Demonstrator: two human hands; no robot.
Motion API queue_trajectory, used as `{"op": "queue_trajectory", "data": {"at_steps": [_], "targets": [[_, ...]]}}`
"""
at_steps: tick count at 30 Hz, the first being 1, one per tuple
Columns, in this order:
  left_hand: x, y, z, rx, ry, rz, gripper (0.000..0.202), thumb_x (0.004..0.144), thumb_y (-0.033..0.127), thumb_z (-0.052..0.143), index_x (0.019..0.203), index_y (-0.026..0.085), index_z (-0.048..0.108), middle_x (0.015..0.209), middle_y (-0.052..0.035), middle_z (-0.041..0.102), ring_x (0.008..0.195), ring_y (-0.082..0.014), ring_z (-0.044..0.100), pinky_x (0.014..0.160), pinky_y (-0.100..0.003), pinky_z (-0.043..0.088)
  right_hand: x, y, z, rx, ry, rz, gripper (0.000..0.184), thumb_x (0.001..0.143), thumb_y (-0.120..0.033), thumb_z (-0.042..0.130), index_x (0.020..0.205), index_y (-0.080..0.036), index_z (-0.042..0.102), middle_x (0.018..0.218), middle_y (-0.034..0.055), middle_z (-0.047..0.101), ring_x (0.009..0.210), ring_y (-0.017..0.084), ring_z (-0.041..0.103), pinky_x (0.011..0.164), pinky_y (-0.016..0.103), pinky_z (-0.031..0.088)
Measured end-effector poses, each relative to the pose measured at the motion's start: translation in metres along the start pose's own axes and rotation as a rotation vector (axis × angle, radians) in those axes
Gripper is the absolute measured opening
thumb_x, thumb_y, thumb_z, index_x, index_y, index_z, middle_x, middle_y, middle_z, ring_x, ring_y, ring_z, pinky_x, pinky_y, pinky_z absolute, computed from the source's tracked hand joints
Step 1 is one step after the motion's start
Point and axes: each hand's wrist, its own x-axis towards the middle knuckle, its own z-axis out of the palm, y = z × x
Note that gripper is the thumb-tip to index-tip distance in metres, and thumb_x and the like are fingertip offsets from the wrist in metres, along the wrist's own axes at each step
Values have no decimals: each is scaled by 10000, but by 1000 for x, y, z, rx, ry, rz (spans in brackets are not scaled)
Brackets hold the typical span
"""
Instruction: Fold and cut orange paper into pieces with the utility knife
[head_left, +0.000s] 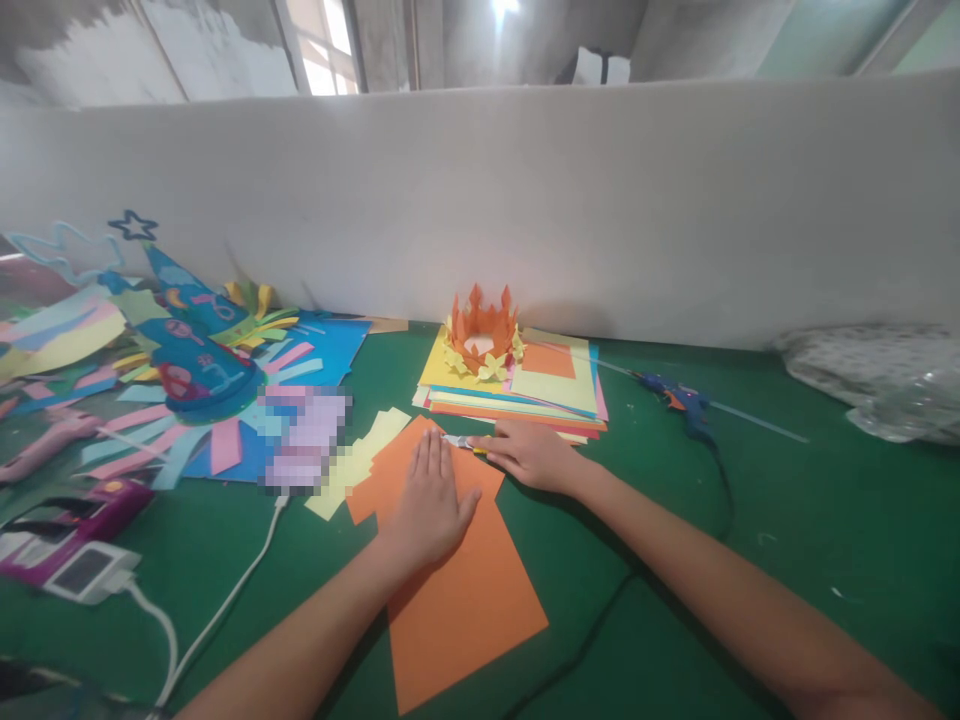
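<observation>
My left hand (431, 510) lies flat, fingers stretched out together, pressing on an orange paper sheet (469, 640). At its far end the orange paper has stepped edges, and it may be more than one piece. My right hand (532, 455) is closed around a small utility knife (459, 441) with a silver front and a yellow part. The knife's tip points left, close to my left fingertips at the far edge of the orange paper. Pale yellow cut paper (360, 462) lies just left of the orange paper.
Behind my hands, an orange paper crown (484, 335) sits on stacked coloured sheets (517, 408). A blue glue gun (675, 392) with its cord is at the right. Decorated party hats (199, 360), a phone (307, 440) and a cabled power bank (90, 572) occupy the left. A white partition (637, 210) stands behind.
</observation>
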Motion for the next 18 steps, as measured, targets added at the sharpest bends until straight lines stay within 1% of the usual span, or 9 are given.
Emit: {"op": "queue_trajectory", "data": {"at_steps": [5,8,10,12,15,16,18], "targets": [[0,1,0,-4,14,3,783,906,555,258,1410,-45,252,1491,-260,203,1407,-344,123,1126,-489,195,12,-1,6,-15,27,11,356,967,-296,361,1256,-265,566,802,51,529,675,154,443,551,251,243],[1,2,-2,-1,-17,-6,792,905,557,260,1398,-62,271,1490,-271,193,1403,-350,141,1120,-484,212,16,-1,8,-30,56,12,353,967,-294,362,1248,-253,572,808,55,531,679,152,438,562,253,246],[2,3,-5,-6,-36,-13,779,905,556,269,1400,-45,286,1492,-263,197,1398,-355,159,1113,-488,224,15,-1,7,-43,66,10,352,964,-289,366,1255,-255,562,814,55,531,679,151,436,561,253,243],[2,3,-9,-19,-36,-2,735,911,543,287,1411,5,301,1504,-238,191,1397,-362,161,1107,-497,231,9,1,5,-73,74,21,357,962,-283,368,1271,-256,545,830,57,535,686,154,442,561,253,245],[2,3,-17,-51,-38,26,601,932,493,298,1423,148,335,1532,-164,167,1393,-382,155,1085,-531,246,-5,7,-1,-144,107,102,377,965,-291,360,1311,-250,505,870,71,549,740,172,469,576,254,270],[2,3,-20,-64,-50,38,558,939,478,292,1418,197,350,1536,-133,177,1391,-389,157,1075,-543,253,-10,10,-2,-168,121,144,385,966,-297,354,1320,-244,495,880,77,555,759,181,478,583,256,281],[2,2,-26,-90,-81,56,521,949,465,269,1407,238,368,1522,-85,250,1388,-395,158,1067,-556,258,-18,16,-5,-211,137,231,399,967,-313,344,1332,-231,480,898,88,570,789,201,491,597,265,305]]}}
